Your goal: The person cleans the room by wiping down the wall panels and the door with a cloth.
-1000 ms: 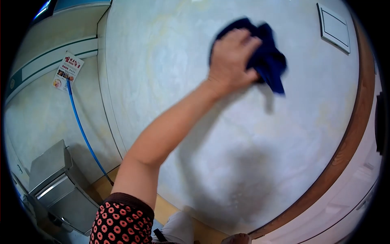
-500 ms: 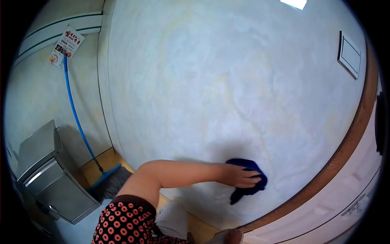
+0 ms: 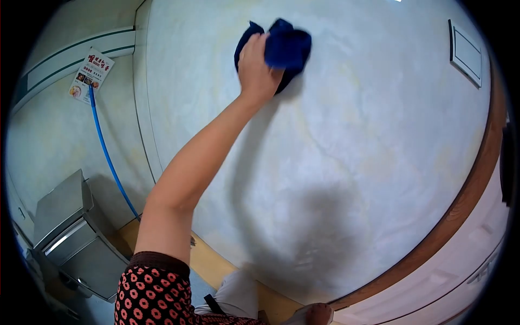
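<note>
My left hand (image 3: 259, 70) is raised high against the pale marbled wall (image 3: 346, 141), the arm stretched out from the lower left. Bunched in its closed fingers is a dark blue cloth (image 3: 290, 47), with loose folds spreading to both sides of the hand. The cloth lies close over the upper part of the wall, and the arm's shadow falls below it. The thumb side is partly covered by the cloth. My right hand is out of view.
At left stands a metal cabinet (image 3: 89, 257). A blue broom handle (image 3: 105, 154) leans on the side wall by a printed card (image 3: 92, 73). A framed wall plate (image 3: 466, 54) hangs at right, near wooden trim (image 3: 455, 222) and a white door (image 3: 417, 292).
My left hand has swept the blue cloth from low on the wall up and to the left. The arm is now straighter, and the view has shifted slightly.
</note>
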A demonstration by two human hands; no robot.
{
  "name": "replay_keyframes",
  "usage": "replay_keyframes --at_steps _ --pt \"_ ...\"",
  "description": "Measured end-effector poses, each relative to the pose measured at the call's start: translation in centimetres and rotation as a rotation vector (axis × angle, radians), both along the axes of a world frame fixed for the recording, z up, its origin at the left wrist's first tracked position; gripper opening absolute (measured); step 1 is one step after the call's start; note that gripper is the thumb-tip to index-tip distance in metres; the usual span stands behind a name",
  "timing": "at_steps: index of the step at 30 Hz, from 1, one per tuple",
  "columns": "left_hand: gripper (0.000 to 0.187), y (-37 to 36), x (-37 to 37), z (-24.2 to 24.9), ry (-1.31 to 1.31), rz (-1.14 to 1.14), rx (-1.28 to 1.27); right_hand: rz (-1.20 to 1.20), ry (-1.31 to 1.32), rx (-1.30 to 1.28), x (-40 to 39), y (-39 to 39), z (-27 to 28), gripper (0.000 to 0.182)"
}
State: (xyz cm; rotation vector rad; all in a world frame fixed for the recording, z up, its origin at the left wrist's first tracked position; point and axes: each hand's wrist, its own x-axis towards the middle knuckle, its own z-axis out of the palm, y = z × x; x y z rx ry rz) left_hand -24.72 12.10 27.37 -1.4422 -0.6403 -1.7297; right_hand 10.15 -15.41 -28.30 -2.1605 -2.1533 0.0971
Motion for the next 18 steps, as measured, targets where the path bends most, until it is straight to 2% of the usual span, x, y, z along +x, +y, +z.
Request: replay_keyframes --at_steps 2,5,7,10,14,16,18 --pt "0.04 -2.1 2.8 2.0 -0.043 -0.175 -0.091 0.039 -0.051 0.021 1.0 0.4 -2.9 0.025" --pt "0.044 -2.2 7.3 0.6 0.076 -0.125 0.078 0.121 -0.001 0.14 1.8 0.0 -4.2 0.024" --pt "0.05 -4.6 10.6 -2.1 0.252 -0.127 0.131 0.003 0.058 0.195 0.5 -0.5 -1.7 0.025" --pt "0.05 -7.2 13.1 -7.8 0.597 -0.198 0.024 -0.003 0.036 0.163 0.3 -0.7 -1.2 0.026" --pt "0.029 -8.1 14.8 -17.4 0.935 -0.16 0.02 0.058 0.006 0.217 1.7 -0.3 -4.2 0.027" --pt "0.034 -8.2 13.8 -22.2 1.098 -0.078 0.062 0.058 0.11 0.213 1.9 -0.3 -4.3 0.025" --pt "0.04 -6.8 11.6 -26.5 1.286 0.029 0.114 0.049 0.031 0.257 2.1 -0.5 -4.5 0.024"
